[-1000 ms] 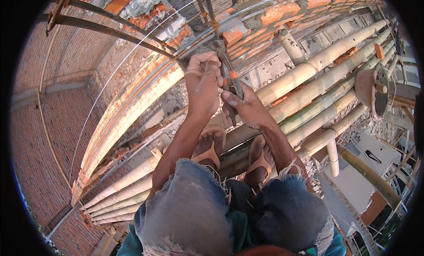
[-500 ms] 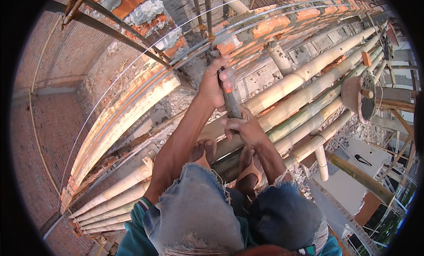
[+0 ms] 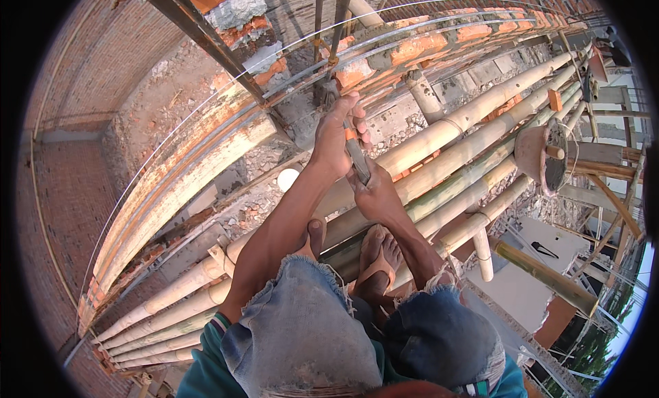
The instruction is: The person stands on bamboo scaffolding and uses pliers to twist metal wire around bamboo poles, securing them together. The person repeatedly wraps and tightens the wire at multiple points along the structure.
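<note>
My left hand (image 3: 335,141) is closed around the upper part of a grey-handled hand tool (image 3: 356,158) with an orange band, which looks like pincers. My right hand (image 3: 376,192) grips the lower end of its handle. The tool's dark head reaches up beside steel rods (image 3: 298,82) that run along the beam, and the left hand partly covers it. Just beyond my hands the rods meet upright steel bars (image 3: 336,38), near the end of an orange brick course (image 3: 353,74). Left of there runs a pale, curved-looking board (image 3: 199,175).
My feet (image 3: 377,257) in sandals stand on bamboo poles (image 3: 439,185) laid side by side. A mortar bucket (image 3: 539,154) rests on the poles at right. Rubble (image 3: 261,192) and a white round thing (image 3: 287,180) lie below. A thin wire (image 3: 161,147) arcs across the left.
The view has shifted slightly. My right hand has closed more tightly round the tool's lower end, where its fingers were looser before. My right foot shows more fully, and the white round thing has come into view.
</note>
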`<state>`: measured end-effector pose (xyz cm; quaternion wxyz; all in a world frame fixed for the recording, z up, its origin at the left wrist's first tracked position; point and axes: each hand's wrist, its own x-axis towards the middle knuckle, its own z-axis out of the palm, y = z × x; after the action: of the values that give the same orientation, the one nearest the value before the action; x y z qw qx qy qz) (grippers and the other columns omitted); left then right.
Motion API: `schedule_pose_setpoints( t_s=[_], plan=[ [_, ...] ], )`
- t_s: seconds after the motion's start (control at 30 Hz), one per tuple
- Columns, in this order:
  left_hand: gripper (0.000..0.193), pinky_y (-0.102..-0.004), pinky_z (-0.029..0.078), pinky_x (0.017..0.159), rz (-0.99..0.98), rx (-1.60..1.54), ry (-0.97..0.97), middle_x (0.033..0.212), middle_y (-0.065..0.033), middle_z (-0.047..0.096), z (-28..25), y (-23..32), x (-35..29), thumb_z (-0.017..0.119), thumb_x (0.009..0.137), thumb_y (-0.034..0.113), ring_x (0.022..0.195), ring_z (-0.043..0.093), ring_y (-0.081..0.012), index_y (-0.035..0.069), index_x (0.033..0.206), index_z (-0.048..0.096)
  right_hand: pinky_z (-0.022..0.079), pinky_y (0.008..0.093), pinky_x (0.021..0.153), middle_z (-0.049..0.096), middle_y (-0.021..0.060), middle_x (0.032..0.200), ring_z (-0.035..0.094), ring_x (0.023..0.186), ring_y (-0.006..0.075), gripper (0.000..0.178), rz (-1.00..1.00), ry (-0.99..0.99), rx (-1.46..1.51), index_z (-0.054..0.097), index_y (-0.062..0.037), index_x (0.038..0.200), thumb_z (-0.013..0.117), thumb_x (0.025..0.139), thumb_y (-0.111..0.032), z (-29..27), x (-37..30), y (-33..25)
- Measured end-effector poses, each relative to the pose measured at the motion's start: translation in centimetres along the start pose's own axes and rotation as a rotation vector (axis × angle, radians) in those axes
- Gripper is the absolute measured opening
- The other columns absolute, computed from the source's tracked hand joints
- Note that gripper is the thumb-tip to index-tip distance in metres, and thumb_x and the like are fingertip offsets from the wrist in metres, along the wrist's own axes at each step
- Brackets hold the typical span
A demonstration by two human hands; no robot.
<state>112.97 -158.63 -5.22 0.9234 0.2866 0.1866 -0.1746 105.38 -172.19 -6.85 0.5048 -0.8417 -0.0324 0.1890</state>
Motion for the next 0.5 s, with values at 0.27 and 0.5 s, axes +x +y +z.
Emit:
schedule_pose_setpoints(
  t_s=[0.27,0.5],
  plan=[
    [0.041,-0.0307,0.041,0.052,0.46,0.608,0.499,0.068,0.0013,0.049,-0.8,-3.7,2.2,0.074,0.097,0.041,0.058,0.045,-0.0105,0.003,0.091,0.058,0.054,0.0498,0.074,0.068,0.0326,0.088,0.068,0.09,0.0505,0.037,-0.245,0.214,0.075,0.054,0.0073,0.107,0.073,0.081,-0.012,4.2,3.8,4.9],
    [0.042,-0.0328,0.043,0.053,0.316,0.554,0.412,0.066,0.0013,0.049,-1.7,-2.8,2.3,0.071,0.098,0.044,0.056,0.047,-0.0114,0.006,0.089,0.056,0.053,0.0463,0.064,0.07,0.0247,0.082,0.071,0.075,0.0432,0.041,-0.205,0.228,-0.039,0.057,0.0059,0.111,0.077,0.083,-0.017,3.9,3.6,3.3]
  ],
)
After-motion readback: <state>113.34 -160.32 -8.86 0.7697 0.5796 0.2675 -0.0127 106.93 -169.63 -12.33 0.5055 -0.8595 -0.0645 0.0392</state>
